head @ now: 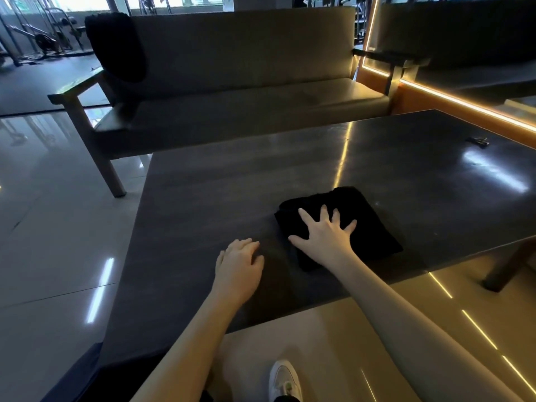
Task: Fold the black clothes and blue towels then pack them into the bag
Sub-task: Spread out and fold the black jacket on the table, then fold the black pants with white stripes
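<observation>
Right hand (327,236) lies flat on the folded black cloth (377,230), fingers straight and spread wide, palm pressing down on its near-left part. The left hand (237,265) rests on the bare table just beside the cloth's left edge, not touching it; its fingers are loosely bent and hold nothing.

Across the back of the scene stands a long sofa (246,68) with pale cushions and wooden arms and legs, set on a glossy tiled floor (43,227) that mirrors the lights. In front of it, and nearer the person, is the dark table (232,184) - a broad, slightly shiny top that fills the middle of the view, one of its legs showing at the right. A glowing orange light strip (452,97) runs along the wall on the right, and its line is reflected on the tabletop. Gym equipment (43,36) stands in the far left corner.

A black garment (116,44) hangs over the left end of the sofa's backrest, well apart from the table. The folded black cloth sits on the near right part of the table as a compact, roughly square stack, close to the near edge.

Below the table edge, between the two forearms, a white shoe (284,378) shows on the floor. At the far right of the tabletop lies a small dark object (478,140) - too small to make out.
</observation>
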`<action>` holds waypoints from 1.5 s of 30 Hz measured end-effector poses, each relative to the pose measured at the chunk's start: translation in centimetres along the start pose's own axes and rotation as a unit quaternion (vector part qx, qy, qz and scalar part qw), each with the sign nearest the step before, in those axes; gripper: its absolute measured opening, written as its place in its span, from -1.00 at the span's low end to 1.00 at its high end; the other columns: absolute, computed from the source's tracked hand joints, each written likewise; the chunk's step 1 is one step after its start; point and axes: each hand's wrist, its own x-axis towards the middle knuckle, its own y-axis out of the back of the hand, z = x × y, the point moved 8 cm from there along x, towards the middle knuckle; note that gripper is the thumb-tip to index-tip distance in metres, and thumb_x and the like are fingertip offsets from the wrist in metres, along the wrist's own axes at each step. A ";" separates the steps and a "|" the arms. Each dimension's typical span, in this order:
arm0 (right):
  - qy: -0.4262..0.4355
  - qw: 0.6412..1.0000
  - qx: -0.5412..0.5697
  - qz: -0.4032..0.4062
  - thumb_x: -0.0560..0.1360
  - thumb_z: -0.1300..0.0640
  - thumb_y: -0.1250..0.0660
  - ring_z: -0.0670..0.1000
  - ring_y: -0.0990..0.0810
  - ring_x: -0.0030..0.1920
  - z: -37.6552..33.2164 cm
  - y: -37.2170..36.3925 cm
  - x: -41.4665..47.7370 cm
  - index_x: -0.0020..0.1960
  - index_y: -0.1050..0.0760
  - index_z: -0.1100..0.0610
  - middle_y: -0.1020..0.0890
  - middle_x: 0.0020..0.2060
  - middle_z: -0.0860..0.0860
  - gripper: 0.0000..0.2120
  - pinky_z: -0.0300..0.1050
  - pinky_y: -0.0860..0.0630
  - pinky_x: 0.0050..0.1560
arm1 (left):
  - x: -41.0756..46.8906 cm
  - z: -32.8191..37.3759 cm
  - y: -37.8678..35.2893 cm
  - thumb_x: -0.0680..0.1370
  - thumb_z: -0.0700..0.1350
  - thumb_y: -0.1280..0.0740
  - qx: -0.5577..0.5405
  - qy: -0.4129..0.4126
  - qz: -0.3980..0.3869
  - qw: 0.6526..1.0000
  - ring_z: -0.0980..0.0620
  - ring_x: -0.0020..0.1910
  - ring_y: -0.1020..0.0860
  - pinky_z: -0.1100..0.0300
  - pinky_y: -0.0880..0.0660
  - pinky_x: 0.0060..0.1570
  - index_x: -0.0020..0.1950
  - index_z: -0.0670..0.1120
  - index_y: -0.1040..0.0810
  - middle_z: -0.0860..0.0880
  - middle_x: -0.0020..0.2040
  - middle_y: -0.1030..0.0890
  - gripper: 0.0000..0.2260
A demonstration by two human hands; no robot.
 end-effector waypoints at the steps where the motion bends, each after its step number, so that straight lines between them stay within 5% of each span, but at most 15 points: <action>1: -0.005 1.000 0.001 0.000 0.52 -0.33 -0.10 0.28 0.10 0.52 0.9 0.1 0.3 0.55 0.07 -0.15 0.02 0.54 0.17 -0.30 0.46 0.12 0.38 | 0.1 0.1 -0.4 0.64 0.00 -0.12 0.053 -0.005 -0.022 0.998 0.03 0.53 -0.01 -0.02 0.08 0.48 0.51 0.02 -0.20 0.03 0.54 -0.15 -0.58; 4: -0.014 1.000 0.004 0.005 0.51 -0.35 -0.09 0.26 0.09 0.52 2.9 0.5 1.1 0.56 0.13 -0.12 0.00 0.54 0.15 -0.26 0.44 0.11 0.39 | 0.2 0.2 -1.6 0.65 0.09 -0.04 0.141 -0.007 -0.085 0.986 -0.01 0.54 0.17 -0.12 0.22 0.46 0.55 0.07 -0.02 0.05 0.57 0.07 -0.52; 10: -0.028 0.999 0.023 0.019 0.48 -0.37 -0.12 0.17 0.08 0.54 5.6 1.0 2.3 0.56 0.22 -0.02 -0.03 0.55 0.09 -0.14 0.38 0.11 0.41 | 0.5 0.2 -3.4 0.63 0.17 -0.02 0.202 -0.003 -0.138 0.970 -0.06 0.53 0.22 -0.17 0.23 0.44 0.56 0.07 0.11 0.03 0.57 0.18 -0.44; 33: -0.035 0.999 0.035 0.014 0.47 -0.40 -0.10 0.13 0.08 0.54 9.3 1.7 3.2 0.56 0.05 0.01 -0.04 0.55 0.08 -0.18 0.34 0.13 0.43 | 0.4 -0.1 -3.4 0.62 0.18 -0.01 0.202 -0.004 -0.128 0.971 -0.03 0.53 0.22 -0.18 0.26 0.43 0.56 0.09 0.12 0.05 0.57 0.19 -0.44; 41: 0.033 0.989 0.083 0.119 0.58 -0.19 -0.11 0.04 -0.09 0.52 5.8 3.6 -1.4 0.48 -0.25 0.08 -0.24 0.49 0.05 -0.44 0.21 0.12 0.47 | -1.3 0.3 -2.6 0.63 0.16 -0.01 0.187 0.042 -0.104 0.976 -0.03 0.54 0.16 -0.23 0.22 0.42 0.56 0.02 0.08 0.03 0.58 0.10 -0.44; 45: 0.097 0.977 0.137 0.128 0.58 -0.10 -0.19 0.02 -0.27 0.44 1.8 4.8 -4.1 0.43 -0.33 0.09 -0.36 0.42 0.02 -0.51 0.10 -0.08 0.47 | -3.8 0.1 0.0 0.63 0.16 -0.02 0.187 0.048 -0.073 0.978 -0.03 0.55 0.14 -0.22 0.22 0.43 0.56 -0.01 0.03 0.00 0.58 0.05 -0.44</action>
